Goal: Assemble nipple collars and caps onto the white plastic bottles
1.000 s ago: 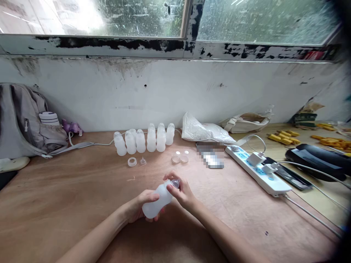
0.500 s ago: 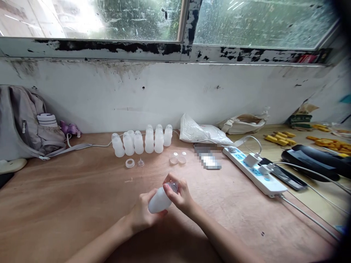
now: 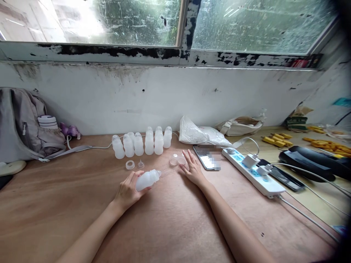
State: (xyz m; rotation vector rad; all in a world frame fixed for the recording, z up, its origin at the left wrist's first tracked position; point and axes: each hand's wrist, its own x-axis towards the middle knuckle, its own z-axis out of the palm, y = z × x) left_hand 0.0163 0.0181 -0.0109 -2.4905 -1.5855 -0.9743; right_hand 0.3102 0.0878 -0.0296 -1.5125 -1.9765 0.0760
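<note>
A white translucent bottle [image 3: 146, 180] lies tilted in my left hand [image 3: 128, 190], its narrow top pointing right; my fingers are wrapped round its base end. My right hand [image 3: 194, 171] is open, fingers spread, over the right one of two clear round pieces, which it partly hides. The left round piece [image 3: 173, 162] shows whole beside my fingertips, with a small white disc [image 3: 175, 155] behind it. A white ring [image 3: 129, 164] and a clear nipple-shaped piece [image 3: 140, 164] lie beyond my left hand.
Several white bottles [image 3: 149, 141] stand in a row near the wall. A phone [image 3: 204, 160], a power strip [image 3: 253, 175] with cables and a plastic bag [image 3: 192, 133] are to the right. A grey backpack [image 3: 27, 117] sits far left; yellow pieces [image 3: 276, 139] lie far right.
My left hand has moved left and forward with the bottle. My right hand has let go of the bottle's top, opened, and reached forward to the clear round pieces.
</note>
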